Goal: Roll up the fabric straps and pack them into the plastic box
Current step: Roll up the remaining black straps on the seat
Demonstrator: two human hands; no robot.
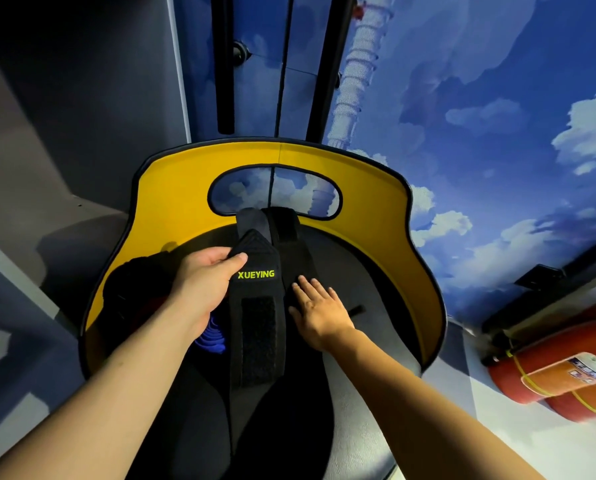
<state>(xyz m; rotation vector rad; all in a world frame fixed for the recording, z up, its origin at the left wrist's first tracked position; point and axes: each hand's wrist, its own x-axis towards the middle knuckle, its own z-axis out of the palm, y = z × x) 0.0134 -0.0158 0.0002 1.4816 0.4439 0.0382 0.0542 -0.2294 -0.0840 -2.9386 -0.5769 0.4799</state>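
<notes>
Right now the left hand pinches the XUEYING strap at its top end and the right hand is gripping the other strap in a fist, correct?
Not quite. In the head view the right hand lies flat with straight fingers on the other strap, no fist. The left hand does pinch the XUEYING strap at its top end.

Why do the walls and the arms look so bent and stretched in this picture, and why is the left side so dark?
Head view: the wide-angle lens bows straight edges and stretches both forearms toward the corners. Light falls on the yellow chair back and the strap with XUEYING lettering, which reads sharply. The left hand pinches that strap; the right hand lies flat. Left of the chair lies deep shadow, and the dark bundle there is hard to make out.
</notes>
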